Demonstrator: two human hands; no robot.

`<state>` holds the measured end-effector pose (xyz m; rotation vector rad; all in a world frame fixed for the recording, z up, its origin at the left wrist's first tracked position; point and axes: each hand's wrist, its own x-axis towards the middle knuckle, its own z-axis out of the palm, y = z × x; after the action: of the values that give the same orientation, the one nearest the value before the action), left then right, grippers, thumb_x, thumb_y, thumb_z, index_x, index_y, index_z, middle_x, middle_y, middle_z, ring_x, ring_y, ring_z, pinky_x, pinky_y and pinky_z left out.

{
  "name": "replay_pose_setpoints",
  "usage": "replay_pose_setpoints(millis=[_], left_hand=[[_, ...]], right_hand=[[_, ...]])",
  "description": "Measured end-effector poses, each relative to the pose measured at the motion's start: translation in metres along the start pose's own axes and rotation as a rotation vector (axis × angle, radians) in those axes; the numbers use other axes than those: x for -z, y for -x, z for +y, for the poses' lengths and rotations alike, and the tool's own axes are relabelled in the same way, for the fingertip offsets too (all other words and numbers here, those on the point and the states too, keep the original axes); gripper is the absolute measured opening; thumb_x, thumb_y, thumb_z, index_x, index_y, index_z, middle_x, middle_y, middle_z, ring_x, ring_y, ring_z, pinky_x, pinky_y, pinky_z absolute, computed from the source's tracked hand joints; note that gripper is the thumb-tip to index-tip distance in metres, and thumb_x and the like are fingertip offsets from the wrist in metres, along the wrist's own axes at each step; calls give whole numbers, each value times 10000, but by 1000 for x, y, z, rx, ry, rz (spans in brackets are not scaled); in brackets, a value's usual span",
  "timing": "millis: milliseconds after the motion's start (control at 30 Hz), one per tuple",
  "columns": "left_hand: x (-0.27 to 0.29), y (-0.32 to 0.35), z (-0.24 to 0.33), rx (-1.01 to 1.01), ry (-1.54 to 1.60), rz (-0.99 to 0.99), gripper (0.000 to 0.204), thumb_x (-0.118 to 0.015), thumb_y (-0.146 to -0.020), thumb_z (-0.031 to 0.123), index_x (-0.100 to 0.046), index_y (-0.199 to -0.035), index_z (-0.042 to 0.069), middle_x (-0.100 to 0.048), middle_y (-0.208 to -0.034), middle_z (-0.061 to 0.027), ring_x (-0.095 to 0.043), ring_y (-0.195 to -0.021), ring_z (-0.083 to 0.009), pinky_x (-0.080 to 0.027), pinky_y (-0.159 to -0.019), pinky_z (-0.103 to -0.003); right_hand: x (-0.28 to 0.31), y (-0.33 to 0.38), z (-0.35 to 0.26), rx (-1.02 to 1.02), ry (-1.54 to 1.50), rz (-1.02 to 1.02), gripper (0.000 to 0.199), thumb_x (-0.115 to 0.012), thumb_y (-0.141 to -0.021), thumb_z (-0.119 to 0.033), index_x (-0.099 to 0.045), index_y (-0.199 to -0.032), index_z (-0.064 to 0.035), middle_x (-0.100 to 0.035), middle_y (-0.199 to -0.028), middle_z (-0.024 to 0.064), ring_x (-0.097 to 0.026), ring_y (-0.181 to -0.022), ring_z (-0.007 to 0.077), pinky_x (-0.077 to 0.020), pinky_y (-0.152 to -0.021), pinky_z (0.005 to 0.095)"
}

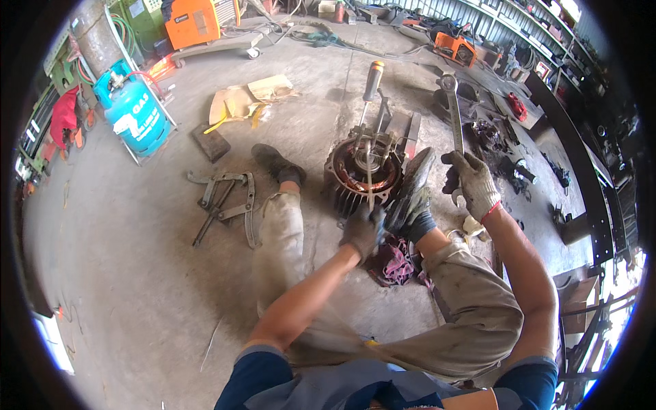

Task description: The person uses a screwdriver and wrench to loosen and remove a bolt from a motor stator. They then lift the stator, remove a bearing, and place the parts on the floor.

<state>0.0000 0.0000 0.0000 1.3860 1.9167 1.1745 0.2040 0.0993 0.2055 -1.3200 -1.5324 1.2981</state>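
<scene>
- On concrete flr [307,51], centre: motor housing [335,195], finned metal body, open end up, copper windings [348,179] showing inside; sits just beyond the person's feet.
- Steel fixture [384,142], atop motor's open end, approx. mid.; exact make-up hard to tell.
- L hand [364,234], dk grey glove, sl. blurred: closed rnd near end of rod, directly in front of motor.
- Rod [370,179], slim, pale metal; runs from L hand up over windings to fixture.
- R hand [473,181], lt grey glove w/ red cuff edge: closed rnd wrench, raised to R of motor.
- Wrench [454,116], long, bright steel; ring end uppermost, other end showing below fist.
- Screwdriver [373,80], yel./blk handle up, nr upright, shank down to fixture.
- R shoe [415,179], dk, against or just beside motor's R side; cannot tell which.
- L shoe [273,161], dk, flat on flr, L of motor.
- Cloth [396,263], pink/blk, crumpled, below L hand, betw. legs.
- Puller [229,205], hinged steel arms + screw, lying on flr, L of L leg.
- Block [210,142], dk, flat, nr puller.
- Cardboard [236,101], tan, torn, beyond block.
- Gas cyl. [140,113], blue, far L.
- Machine [201,24], orange, on low wheeled trolley, back L.
</scene>
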Motion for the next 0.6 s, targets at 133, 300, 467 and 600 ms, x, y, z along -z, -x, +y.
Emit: replay_pose_setpoints(millis=[133, 300, 467, 600], left_hand=[[65, 37, -8, 162, 399, -133, 454, -592, -978, 521, -647, -1038, 74, -697, -830, -130, -669, -694, -202, -501, -617, -385], [126, -35, 19, 288, 540, 8, 356, -612, -1004, 386, -621, -1072, 37, -646, -829, -53, -579, -575, -126, -489, -494, -284], [115, -167, 57, 126, 839, -17, 438, -601, -1010, 411, -615, -1224, 30, -677, -908, -69, -571, -542, -143, -538, -488, -305], [76, -196, 55, 91, 650, -116, 483, -560, -1014, 467, -679, -1088, 4, -611, -760, -47, -561, -541, -144, -485, -502, -327]], right_hand=[[14, -2, -3, 93, 41, 12, 297, -606, -1009, -299, -695, -1042, -18, -570, -672, 9, -563, -567, 113, -493, -543, 279], [-10, 9, -8, -87, 177, -49, 313, -590, -1014, -315, -677, -1051, -17, -599, -690, 7, -592, -577, 106, -482, -531, 272], [-14, 39, -33, -74, 436, -231, 316, -556, -1020, -315, -676, -1051, -24, -608, -704, 19, -599, -618, 96, -479, -567, 272], [-1, 38, -32, -32, 551, -255, 338, -531, -1030, -330, -677, -1040, -26, -601, -700, 17, -582, -628, 93, -479, -570, 280]])
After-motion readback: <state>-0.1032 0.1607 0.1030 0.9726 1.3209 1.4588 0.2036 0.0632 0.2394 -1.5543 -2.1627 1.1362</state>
